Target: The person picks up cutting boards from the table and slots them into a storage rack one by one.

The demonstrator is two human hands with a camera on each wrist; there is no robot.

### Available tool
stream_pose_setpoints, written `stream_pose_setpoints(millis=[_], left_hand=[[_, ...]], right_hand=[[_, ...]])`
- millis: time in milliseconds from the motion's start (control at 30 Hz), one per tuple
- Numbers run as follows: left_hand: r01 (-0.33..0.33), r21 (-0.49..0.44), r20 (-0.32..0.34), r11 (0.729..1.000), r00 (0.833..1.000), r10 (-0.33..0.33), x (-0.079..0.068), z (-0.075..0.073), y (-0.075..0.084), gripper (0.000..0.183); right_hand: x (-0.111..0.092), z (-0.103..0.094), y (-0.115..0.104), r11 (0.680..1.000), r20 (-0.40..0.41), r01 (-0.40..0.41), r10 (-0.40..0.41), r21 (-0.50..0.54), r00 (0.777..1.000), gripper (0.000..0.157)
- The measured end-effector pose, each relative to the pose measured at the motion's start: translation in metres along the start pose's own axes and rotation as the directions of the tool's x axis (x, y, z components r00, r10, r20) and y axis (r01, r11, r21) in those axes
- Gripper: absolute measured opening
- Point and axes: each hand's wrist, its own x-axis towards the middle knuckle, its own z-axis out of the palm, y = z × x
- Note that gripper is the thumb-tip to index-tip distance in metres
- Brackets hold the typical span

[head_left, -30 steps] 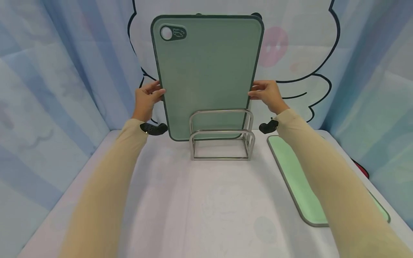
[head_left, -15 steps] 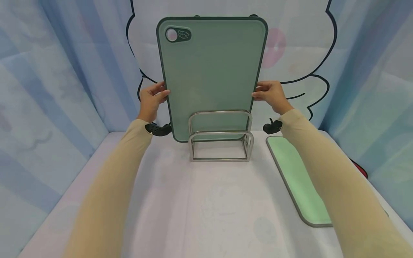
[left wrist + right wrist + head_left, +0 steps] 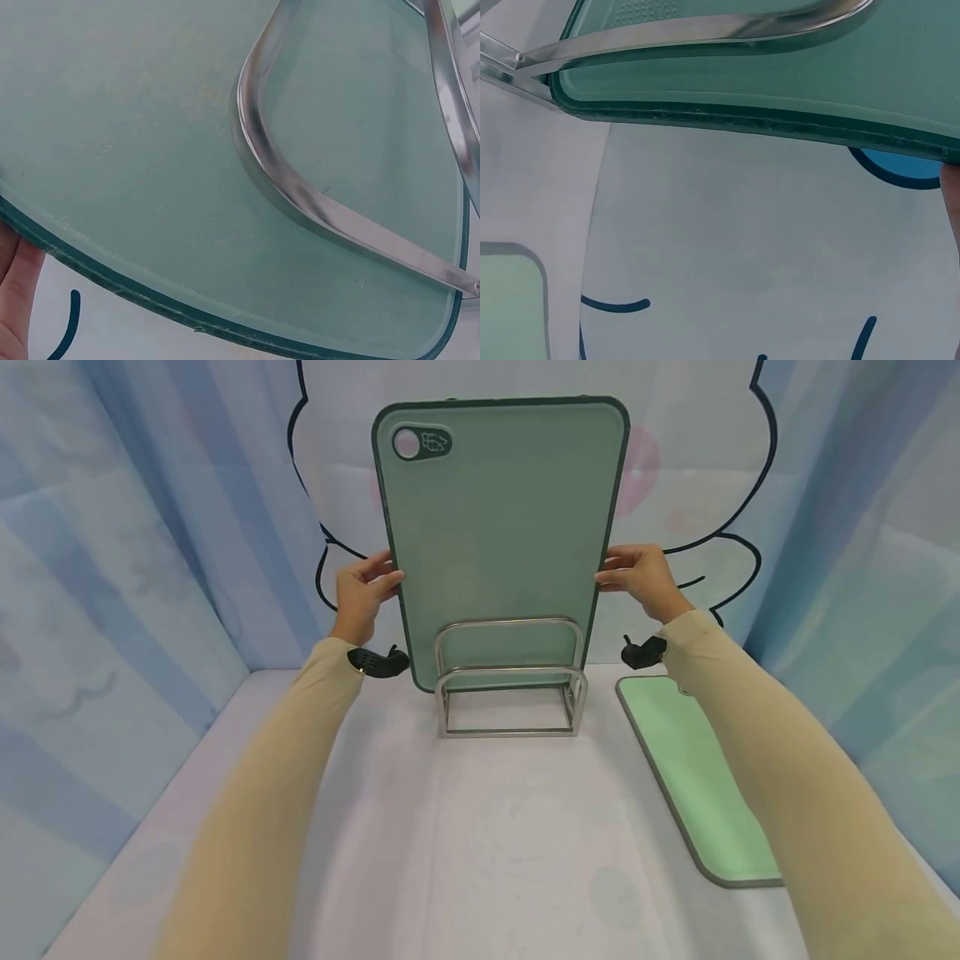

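In the head view a dark-rimmed green cutting board (image 3: pixel 502 527) stands nearly upright, its round hole at the top left corner. Its lower part is behind the two visible hoops of a metal rack (image 3: pixel 510 671); whether another hoop lies behind it is hidden. My left hand (image 3: pixel 363 593) pinches the board's left edge between thumb and fingers. On the opposite edge, at about the same height, my right hand (image 3: pixel 641 578) pinches it too. Both wrist views show the board close up, with the metal bar (image 3: pixel 277 169) crossing in front of its face.
A lighter green cutting board (image 3: pixel 693 777) with a grey rim lies flat on the white table (image 3: pixel 510 843) at the right, partly under my right forearm. A patterned curtain (image 3: pixel 135 527) encloses the back and sides.
Both hands have shifted the upright cutting board a little to the right relative to the rack. Their grip on its edges looks the same. The rack and the flat board stay put.
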Motion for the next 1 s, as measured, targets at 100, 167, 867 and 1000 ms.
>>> stream_pose_setpoints(millis=[100, 167, 867, 1000], left_hand=[[0.003, -0.016, 0.003, 1.000, 1.000, -0.003, 0.0007, 0.0017, -0.0011, 0.039], [0.004, -0.014, 0.007, 1.000, 1.000, -0.004, 0.0011, 0.0027, -0.0019, 0.040], [0.008, 0.034, 0.023, 0.999, 1.000, -0.009, 0.0065, 0.0049, -0.0021, 0.040], [0.011, 0.035, 0.021, 0.999, 1.000, -0.012, 0.0065, 0.0049, -0.0021, 0.040]], right_hand=[[-0.0001, -0.0023, -0.0011, 1.000, 0.003, -0.009, 0.009, -0.016, 1.000, 0.045], [-0.0005, -0.0036, -0.0022, 1.000, 0.002, -0.019, 0.019, -0.025, 1.000, 0.045], [-0.0036, -0.0084, -0.0064, 0.999, 0.013, -0.049, 0.049, -0.010, 0.999, 0.047], [-0.0027, -0.0087, -0.0057, 0.998, 0.024, -0.056, 0.057, -0.015, 0.998, 0.049]])
